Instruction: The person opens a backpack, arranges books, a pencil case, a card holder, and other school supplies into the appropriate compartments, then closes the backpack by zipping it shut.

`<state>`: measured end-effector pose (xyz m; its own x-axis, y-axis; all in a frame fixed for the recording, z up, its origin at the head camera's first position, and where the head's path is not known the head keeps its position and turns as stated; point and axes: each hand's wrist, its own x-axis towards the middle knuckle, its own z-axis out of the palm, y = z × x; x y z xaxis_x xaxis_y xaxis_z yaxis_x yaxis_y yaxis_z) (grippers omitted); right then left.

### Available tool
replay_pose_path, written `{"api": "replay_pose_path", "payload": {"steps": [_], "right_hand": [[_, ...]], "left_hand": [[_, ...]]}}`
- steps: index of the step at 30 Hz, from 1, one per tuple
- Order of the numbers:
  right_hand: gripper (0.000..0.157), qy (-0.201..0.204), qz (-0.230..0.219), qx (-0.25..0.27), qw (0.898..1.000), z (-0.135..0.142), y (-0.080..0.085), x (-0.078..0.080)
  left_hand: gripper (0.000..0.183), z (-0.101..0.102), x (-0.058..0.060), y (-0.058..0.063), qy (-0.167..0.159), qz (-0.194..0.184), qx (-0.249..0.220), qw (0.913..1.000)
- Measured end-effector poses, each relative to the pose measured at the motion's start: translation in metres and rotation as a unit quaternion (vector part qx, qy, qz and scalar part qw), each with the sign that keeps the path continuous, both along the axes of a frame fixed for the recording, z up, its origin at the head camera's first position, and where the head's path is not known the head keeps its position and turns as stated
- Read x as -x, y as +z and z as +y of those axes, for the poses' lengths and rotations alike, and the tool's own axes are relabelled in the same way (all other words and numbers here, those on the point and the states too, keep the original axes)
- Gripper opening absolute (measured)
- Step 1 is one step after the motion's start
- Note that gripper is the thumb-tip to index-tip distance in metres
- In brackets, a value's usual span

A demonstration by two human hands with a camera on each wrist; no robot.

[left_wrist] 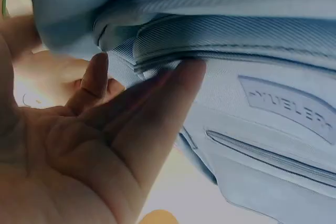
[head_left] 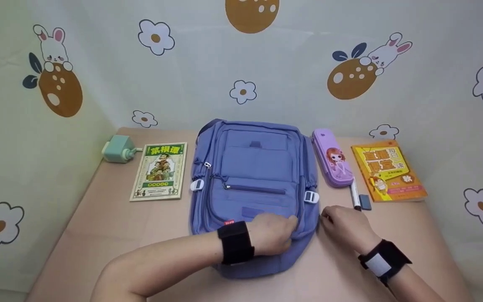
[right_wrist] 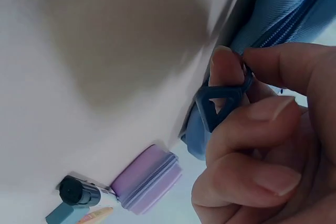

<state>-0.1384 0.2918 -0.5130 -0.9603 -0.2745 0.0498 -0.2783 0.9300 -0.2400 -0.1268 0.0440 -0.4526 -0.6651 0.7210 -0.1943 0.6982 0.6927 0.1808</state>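
Pinching zip-pull (right_wrist: 229,108) btwn R fingers (right_wrist: 283,65)

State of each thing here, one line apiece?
Backpack: lying front up
Front-pocket zip: looks closed
Zip pull: pinched by the right hand
Left hand: touching the backpack
Pencil case: closed
Marker: capped
Blue-grey block: lying beside the marker
Green book: shut
Orange book: shut
Mint crank device: set down, unheld
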Motion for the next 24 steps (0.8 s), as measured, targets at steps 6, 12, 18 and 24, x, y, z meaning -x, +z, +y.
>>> {"api": "replay_pose_path", "payload": {"steps": [6,12,18,24], "right_hand": [[0.019,0.003,-0.003,-0.005,1.0,-0.001,-0.005,-0.005],[0.018,0.013,0.02,-0.002,1.0,-0.001,-0.001,-0.011],[0.019,0.009,-0.012,-0.001,1.0,-0.004,0.008,-0.019],[0.018,0.009,-0.012,-0.008,1.0,-0.011,0.013,-0.029]], "left_hand": [[0.011,-0.005,0.005,0.003,0.036,-0.085,-0.001,0.9957],[0.009,-0.005,0.012,0.004,0.027,-0.107,-0.007,0.9939],[0.007,-0.006,0.014,0.005,0.026,-0.109,-0.02,0.9935],[0.007,-0.007,0.015,0.004,0.027,-0.107,-0.029,0.9935]]}}
